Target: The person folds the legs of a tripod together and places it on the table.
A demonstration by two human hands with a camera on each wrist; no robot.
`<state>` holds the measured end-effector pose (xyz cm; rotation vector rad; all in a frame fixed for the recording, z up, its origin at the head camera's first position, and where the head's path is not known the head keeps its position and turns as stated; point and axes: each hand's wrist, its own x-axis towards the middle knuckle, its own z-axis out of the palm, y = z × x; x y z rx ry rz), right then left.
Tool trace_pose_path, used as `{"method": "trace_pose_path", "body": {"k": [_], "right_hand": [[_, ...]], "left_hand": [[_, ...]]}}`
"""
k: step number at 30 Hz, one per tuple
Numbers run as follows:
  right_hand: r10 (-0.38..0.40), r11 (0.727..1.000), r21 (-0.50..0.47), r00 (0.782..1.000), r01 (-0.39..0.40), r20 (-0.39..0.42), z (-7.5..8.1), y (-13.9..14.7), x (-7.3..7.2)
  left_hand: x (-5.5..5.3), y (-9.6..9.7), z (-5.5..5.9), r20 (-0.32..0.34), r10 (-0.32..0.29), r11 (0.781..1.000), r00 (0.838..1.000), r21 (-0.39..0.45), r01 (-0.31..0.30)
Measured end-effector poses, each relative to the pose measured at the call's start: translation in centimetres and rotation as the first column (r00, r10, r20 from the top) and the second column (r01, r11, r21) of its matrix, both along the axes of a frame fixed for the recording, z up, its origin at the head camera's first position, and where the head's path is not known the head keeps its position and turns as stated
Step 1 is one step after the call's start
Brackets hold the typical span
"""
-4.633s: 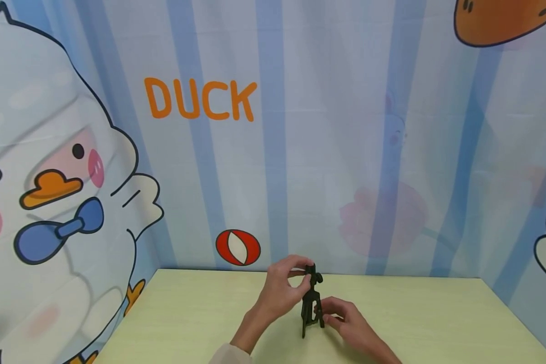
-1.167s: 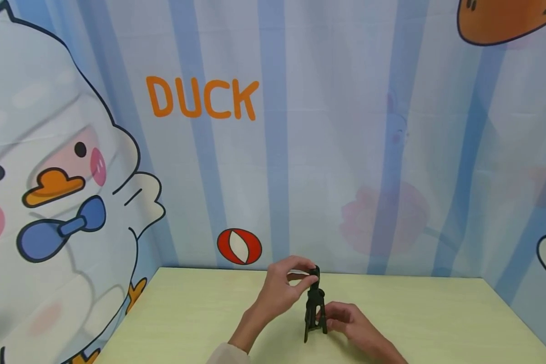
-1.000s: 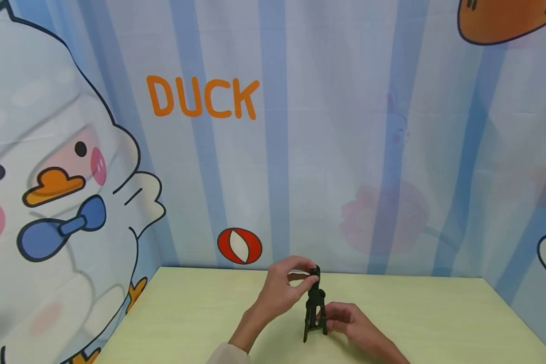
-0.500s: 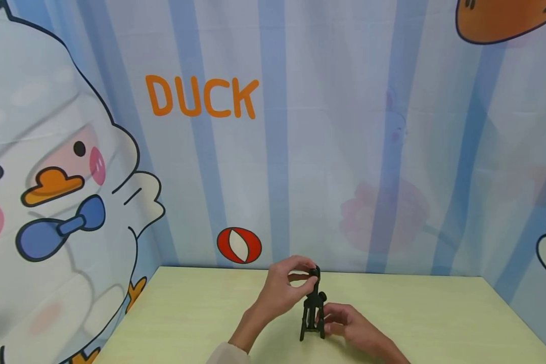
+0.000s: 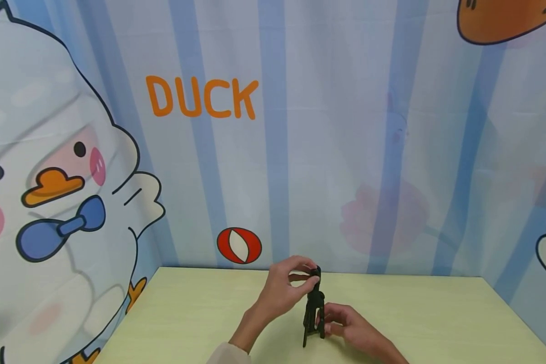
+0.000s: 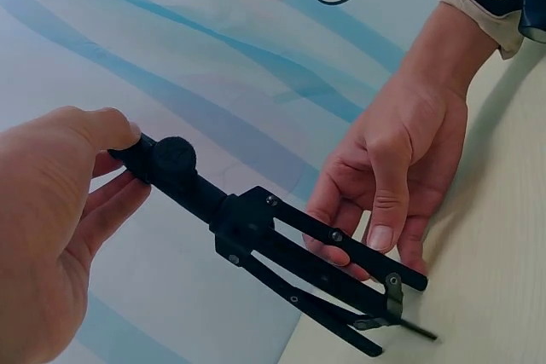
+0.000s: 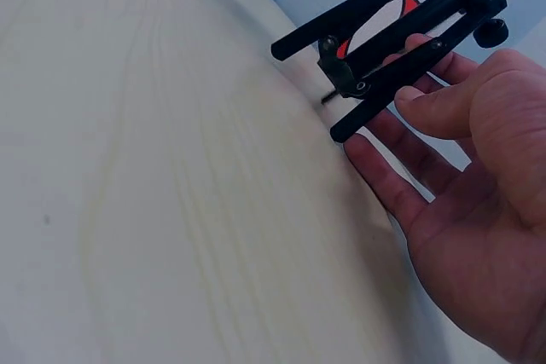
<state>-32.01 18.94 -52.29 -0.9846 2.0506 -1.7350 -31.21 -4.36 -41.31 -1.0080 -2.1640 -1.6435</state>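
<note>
A small black tripod stands roughly upright over the table, its legs partly spread. My left hand pinches its top end between thumb and fingers. A round knob sticks out close below those fingertips in the left wrist view. Lower down, my right hand holds one leg, thumb in front and fingers behind it. Hinged metal braces join the legs to the centre column. Whether the feet touch the tabletop is hard to tell.
A pale yellow-green table lies under both hands. Behind it hangs a blue-striped curtain with a printed duck, orange lettering and a red-and-white ball.
Since the oldest frame the tripod has shifted slightly right and down, and the right hand has sunk with it. In the last half second the tripod has turned a little, swinging its legs.
</note>
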Motion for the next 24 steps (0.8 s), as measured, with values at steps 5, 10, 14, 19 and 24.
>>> {"method": "trace_pose_path", "body": {"k": [5,10,14,19,24], "right_hand": [[0.016,0.999,-0.027,0.999,-0.017,-0.032,-0.19,0.07,-0.15],[0.022,0.999,-0.037,0.999,-0.023,-0.038,-0.22,0.1,-0.09],[0.018,0.999,-0.03,1.0,-0.018,-0.012,-0.11,0.11,0.04],[-0.018,0.999,0.029,1.0,0.018,0.024,0.11,-0.08,0.17],[-0.084,0.99,0.111,0.996,0.081,0.016,0.13,-0.82,0.12]], "left_hand": [[-0.01,-0.05,-0.03,-0.009,0.012,1.0,1.0,-0.017,-0.012],[0.05,-0.08,-0.03,-0.014,0.011,1.0,1.0,-0.026,-0.012],[0.07,-0.05,-0.01,-0.029,0.01,0.999,1.0,-0.034,-0.011],[0.08,-0.02,0.04,-0.031,0.005,0.999,1.0,-0.047,-0.007],[0.09,0.01,0.24,-0.02,-0.013,0.998,1.0,-0.063,0.012]]}}
